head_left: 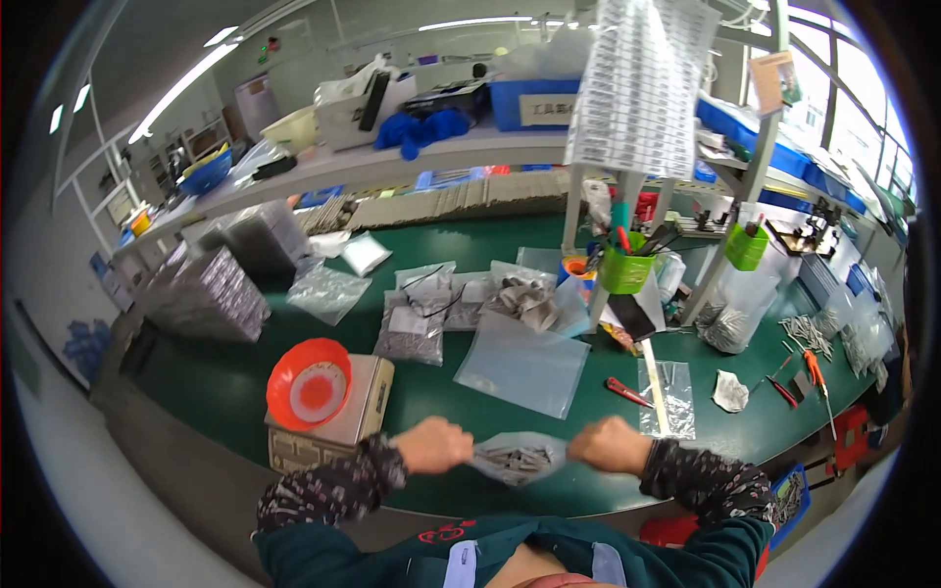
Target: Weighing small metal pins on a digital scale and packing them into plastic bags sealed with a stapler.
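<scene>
A clear plastic bag (520,459) with many small grey metal pieces inside is stretched between my hands at the table's front edge. My left hand (434,446) is closed on the bag's left end. On its right end my right hand (612,444) is closed too, fingers curled in. To the left of my left hand stands a weighing scale (371,392) with an orange-red plastic bowl (310,384) on its pan. Beyond the bag lies a flat, translucent plastic sheet or bag (522,365).
Filled bags (412,328) lie mid-table on the green top (421,240). Wrapped grey blocks (211,294) stand at the left. A red cutter knife (628,392), a white crumpled cloth (730,391) and an orange-handled screwdriver (816,372) lie right. Shelf posts (586,265) rise behind, holding green cups (625,271).
</scene>
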